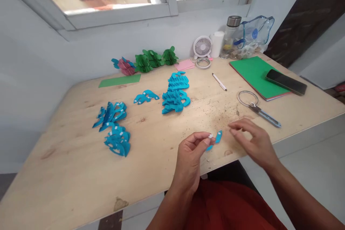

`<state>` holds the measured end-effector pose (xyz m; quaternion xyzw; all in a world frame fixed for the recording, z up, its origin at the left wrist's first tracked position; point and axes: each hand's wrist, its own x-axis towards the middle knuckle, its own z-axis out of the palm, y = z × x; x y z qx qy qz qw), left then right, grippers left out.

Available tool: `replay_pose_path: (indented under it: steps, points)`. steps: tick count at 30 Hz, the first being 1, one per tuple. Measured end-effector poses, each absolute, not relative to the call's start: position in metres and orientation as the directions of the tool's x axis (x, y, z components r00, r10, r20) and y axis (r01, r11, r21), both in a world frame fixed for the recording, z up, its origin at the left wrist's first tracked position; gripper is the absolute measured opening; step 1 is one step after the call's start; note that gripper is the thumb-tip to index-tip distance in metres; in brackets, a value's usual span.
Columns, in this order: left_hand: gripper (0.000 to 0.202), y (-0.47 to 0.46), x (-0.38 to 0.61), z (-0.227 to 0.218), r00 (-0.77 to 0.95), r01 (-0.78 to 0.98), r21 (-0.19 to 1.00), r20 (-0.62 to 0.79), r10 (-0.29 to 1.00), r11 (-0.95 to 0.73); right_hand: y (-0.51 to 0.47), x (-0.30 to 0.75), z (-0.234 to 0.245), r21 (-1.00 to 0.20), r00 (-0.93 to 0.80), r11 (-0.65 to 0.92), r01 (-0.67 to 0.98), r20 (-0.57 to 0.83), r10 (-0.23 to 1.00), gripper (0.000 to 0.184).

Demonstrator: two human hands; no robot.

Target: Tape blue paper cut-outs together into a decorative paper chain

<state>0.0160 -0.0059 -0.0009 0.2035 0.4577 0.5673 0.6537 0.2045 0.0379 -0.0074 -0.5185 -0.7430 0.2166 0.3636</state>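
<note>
My left hand [192, 151] pinches a small white scrap [210, 136] between thumb and forefinger, just above the front part of the table. Partly hidden behind those fingers lies a blue paper cutout [219, 136] with a white patch on it. To the right, my right hand [252, 142] hovers over the wood, thumb and forefinger tips close together in a pinch; whether anything is between them is too small to make out. Left of my hands sit blue cutouts with white patches in one cluster [117, 140] and a thick stack of blue cutouts [175, 95].
A snips-like tool with a ring [265, 115], a pen [219, 82], a green folder [256, 73] and a phone [286, 82] lie to the right. Along the wall stand green paper figures [153, 59], a small fan [202, 47] and a bottle [230, 37].
</note>
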Motion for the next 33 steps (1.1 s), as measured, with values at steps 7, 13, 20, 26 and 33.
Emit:
replay_pose_path:
  steps: [7, 13, 20, 26, 33]
  points:
    - [0.004, -0.014, 0.004, -0.002, -0.117, -0.494, 0.845, -0.298, 0.947, 0.205, 0.018, 0.147, 0.013, -0.85, -0.262, 0.275, 0.448, 0.169, 0.95, 0.007]
    - [0.003, -0.014, -0.001, -0.002, -0.146, -0.423, 0.881, -0.296, 0.944, 0.211, 0.017, 0.136, 0.011, -0.858, -0.261, 0.213, 0.467, 0.097, 0.96, 0.009]
    - [0.004, -0.015, 0.001, -0.013, -0.154, -0.301, 0.931, -0.26, 0.953, 0.206, 0.014, 0.137, 0.008, -0.862, -0.279, 0.201, 0.465, 0.072, 0.958, 0.011]
    - [0.007, -0.013, 0.001, -0.02, -0.192, -0.008, 0.989, -0.147, 0.97, 0.149, 0.019, 0.164, 0.002, -0.933, -0.238, -0.002, 0.36, -0.094, 0.967, 0.015]
    - [0.044, 0.003, 0.012, -0.031, 0.02, 0.616, 0.786, 0.042, 0.999, -0.046, 0.022, 0.195, -0.015, -0.943, -0.011, -0.127, 0.306, -0.137, 0.99, 0.019]
